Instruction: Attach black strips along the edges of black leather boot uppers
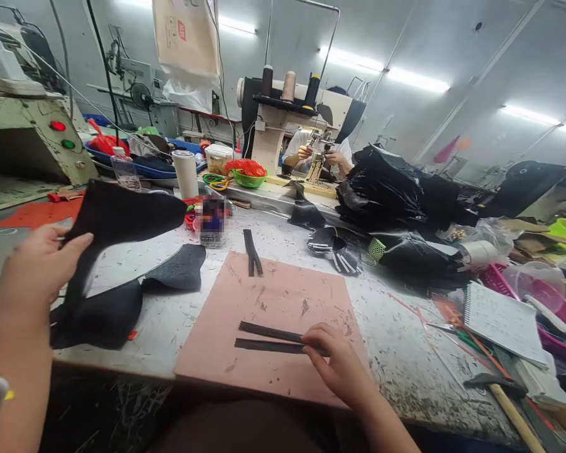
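Observation:
On the left, my left hand [40, 261] pinches a curved black piece [127, 214] that looks like a leather shoe upper, lifted off the table. Below it, more black leather [106, 311] rests on the tabletop; whether it is the same piece I cannot tell. My right hand [332, 358] has thumb and fingers closed on the right ends of two narrow black strips [268, 346], which lie side by side on a pinkish board [207, 333]. Farther back on the board's edge lies another pair of black strips [251, 251], overlapping at the top.
Behind the board stand a white tumbler [185, 175] and a green bowl [249, 177]. A person works at a sewing machine [273, 129]. Black material [387, 189] is heaped at back right. A notebook [502, 321] and a hammer [504, 396] lie on the right.

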Motion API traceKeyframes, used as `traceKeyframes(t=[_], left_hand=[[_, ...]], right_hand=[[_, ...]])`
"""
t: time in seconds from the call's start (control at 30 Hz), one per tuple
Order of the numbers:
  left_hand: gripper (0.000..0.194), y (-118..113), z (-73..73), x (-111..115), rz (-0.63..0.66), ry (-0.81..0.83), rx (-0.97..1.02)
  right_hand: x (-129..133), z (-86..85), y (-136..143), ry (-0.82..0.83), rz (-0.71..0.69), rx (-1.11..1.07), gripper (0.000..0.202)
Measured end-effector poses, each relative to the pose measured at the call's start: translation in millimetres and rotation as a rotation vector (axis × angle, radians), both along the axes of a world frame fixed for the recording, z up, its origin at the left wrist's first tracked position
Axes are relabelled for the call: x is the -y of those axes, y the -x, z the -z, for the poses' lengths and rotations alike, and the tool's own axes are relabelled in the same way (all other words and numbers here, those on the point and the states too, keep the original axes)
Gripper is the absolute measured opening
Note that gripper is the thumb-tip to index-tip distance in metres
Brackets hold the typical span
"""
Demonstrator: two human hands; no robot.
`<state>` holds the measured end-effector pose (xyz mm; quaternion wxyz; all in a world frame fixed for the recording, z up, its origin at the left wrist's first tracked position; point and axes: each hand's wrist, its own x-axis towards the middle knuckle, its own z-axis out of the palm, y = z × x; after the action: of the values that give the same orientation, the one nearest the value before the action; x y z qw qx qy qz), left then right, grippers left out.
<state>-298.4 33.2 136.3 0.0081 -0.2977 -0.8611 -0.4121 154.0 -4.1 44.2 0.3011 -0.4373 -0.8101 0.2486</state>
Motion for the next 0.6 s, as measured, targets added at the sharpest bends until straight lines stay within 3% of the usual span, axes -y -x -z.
traceKeyframes(t=[0.07,0.13,0.2,0.33,0.4,0.5,0.6], left_hand=[[0.029,-30,-21.0,4,0.057,-0.258,0.186],[0.028,-69,-38.3,7,0.232,-0.516,0.299],[0.025,-109,-48.5,7,0.429,-0.642,0.478],[0.020,-182,-47.8,-8,0.700,-0.782,0.910],[0.019,-215,-42.5,-19,0.826,-0.761,1.079],[0.019,-262,-34.8,-38,0.912,-0.672,1.182],[0.018,-300,-23.8,-67,0.957,-0.567,1.213]], right_hand=[[3,-10.1,17,0.077,-0.054,-0.091,0.012],[7,-18.2,37,0.202,-0.135,-0.161,0.014],[11,-21.8,58,0.366,-0.239,-0.202,0.023],[17,-12.4,91,0.734,-0.421,-0.317,0.072],[17,-4.9,100,0.802,-0.473,-0.569,0.092],[9,-3.0,99,0.703,-0.379,-1.137,0.091],[-12,-12.2,81,0.620,-0.036,-1.529,0.059]])
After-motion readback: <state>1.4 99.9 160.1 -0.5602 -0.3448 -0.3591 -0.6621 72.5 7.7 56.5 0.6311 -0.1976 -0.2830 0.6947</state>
